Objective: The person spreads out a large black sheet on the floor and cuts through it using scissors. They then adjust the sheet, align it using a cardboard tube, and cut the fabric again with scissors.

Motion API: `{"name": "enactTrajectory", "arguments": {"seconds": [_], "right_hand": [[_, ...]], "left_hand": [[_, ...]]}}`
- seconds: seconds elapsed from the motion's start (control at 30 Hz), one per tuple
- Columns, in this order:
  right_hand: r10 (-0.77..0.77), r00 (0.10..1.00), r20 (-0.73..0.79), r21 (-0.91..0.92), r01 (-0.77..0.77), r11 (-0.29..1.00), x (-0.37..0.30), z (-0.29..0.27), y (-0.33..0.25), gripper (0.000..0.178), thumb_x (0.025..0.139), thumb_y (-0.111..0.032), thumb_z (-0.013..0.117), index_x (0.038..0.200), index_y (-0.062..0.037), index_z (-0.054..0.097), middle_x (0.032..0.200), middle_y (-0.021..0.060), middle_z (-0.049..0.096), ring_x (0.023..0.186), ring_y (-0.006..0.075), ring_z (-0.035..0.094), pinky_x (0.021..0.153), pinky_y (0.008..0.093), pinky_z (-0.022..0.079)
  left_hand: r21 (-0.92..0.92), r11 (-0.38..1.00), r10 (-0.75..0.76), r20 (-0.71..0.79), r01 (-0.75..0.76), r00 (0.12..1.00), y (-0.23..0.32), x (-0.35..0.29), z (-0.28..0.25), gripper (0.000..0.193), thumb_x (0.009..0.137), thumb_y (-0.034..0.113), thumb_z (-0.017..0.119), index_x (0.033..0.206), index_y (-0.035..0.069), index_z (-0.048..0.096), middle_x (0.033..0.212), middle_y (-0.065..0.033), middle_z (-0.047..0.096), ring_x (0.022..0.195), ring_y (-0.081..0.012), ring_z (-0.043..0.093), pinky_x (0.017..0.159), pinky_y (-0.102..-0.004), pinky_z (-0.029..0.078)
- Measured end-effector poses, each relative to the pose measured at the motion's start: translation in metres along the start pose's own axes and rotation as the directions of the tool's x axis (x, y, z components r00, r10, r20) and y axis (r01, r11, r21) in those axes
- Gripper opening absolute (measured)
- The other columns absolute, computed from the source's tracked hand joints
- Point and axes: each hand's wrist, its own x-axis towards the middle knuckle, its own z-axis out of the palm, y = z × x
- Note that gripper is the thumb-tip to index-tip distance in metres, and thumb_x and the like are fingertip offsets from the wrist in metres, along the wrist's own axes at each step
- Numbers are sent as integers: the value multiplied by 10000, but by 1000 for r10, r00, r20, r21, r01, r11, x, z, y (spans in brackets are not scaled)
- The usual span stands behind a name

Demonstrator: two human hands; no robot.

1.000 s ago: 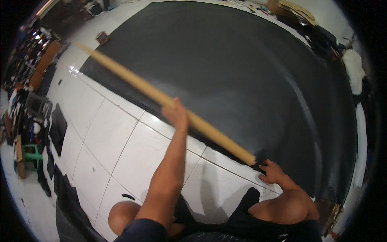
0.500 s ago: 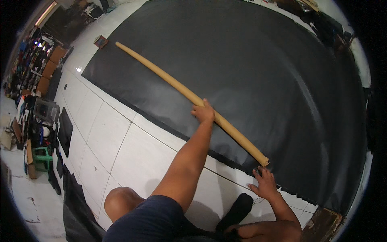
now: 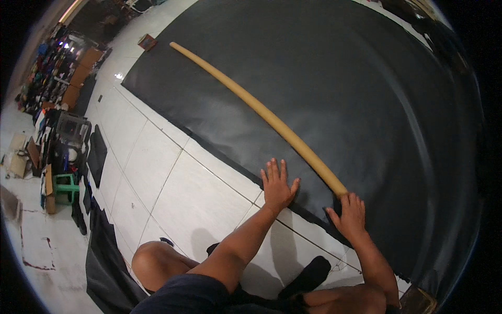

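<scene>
A long tan cardboard tube [image 3: 272, 121] lies slantwise on a large black sheet [image 3: 235, 31] spread over the floor. My left hand [image 3: 278, 186] is open, palm down, with fingers spread on the sheet near its front edge, apart from the tube. At the tube's near end is my right hand [image 3: 350, 217]. Its fingertips touch the end and partly cover it, while the thumb stands apart on the sheet.
White floor tiles [image 3: 141, 157] border the sheet. On the left are a green stool [image 3: 65, 187], a clear plastic box [image 3: 72, 127] and piled goods. Black offcuts [image 3: 110, 261] lie there. A small reddish-brown box [image 3: 147, 42] stands at the sheet's far corner.
My left hand has let go of the tube's middle and come down flat on the sheet nearer me. My right hand has moved forward onto the tube's near end.
</scene>
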Motion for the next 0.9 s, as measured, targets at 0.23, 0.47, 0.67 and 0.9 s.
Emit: {"name": "enactTrajectory", "arguments": {"seconds": [0.23, 0.47, 0.67, 0.9], "right_hand": [[40, 932, -360, -111, -85, 990, 79, 4, 3, 671, 882, -362, 639, 1452, -138, 365, 1132, 166, 516, 1055, 334, 524, 900, 464, 421], [-77, 958, -277, -29, 72, 997, 83, -4, -5, 622, 916, -351, 587, 1459, -158, 351, 1028, 188, 552, 951, 340, 584, 812, 451, 496], [-230, 950, -212, -75, 219, 973, 71, 3, -28, 614, 899, -398, 588, 1425, -141, 400, 917, 171, 586, 827, 355, 613, 739, 479, 511], [-224, 963, -148, -112, 209, 971, 67, -6, -25, 594, 895, -415, 587, 1432, -241, 405, 1004, 156, 582, 893, 336, 602, 749, 473, 511]], "left_hand": [[-69, 997, 28, 46, -25, 999, 6, -5, 5, 764, 901, 477, 532, 1449, -9, 316, 1506, -292, 244, 1409, -431, 223, 1133, -577, 141], [-437, 899, 12, -62, -37, 998, -15, -11, -1, 546, 843, 250, 624, 1277, -30, 444, 1372, -301, 349, 1349, -485, 264, 1121, -608, 160], [-548, 830, 34, -135, -104, 990, -24, -10, -1, 286, 785, 75, 568, 1048, -4, 490, 1169, -231, 397, 1292, -482, 327, 1092, -657, 189], [-539, 837, 56, -90, -96, 994, -18, -7, -2, 333, 813, 117, 602, 1106, -9, 506, 1218, -238, 388, 1286, -483, 324, 1090, -657, 192]]}}
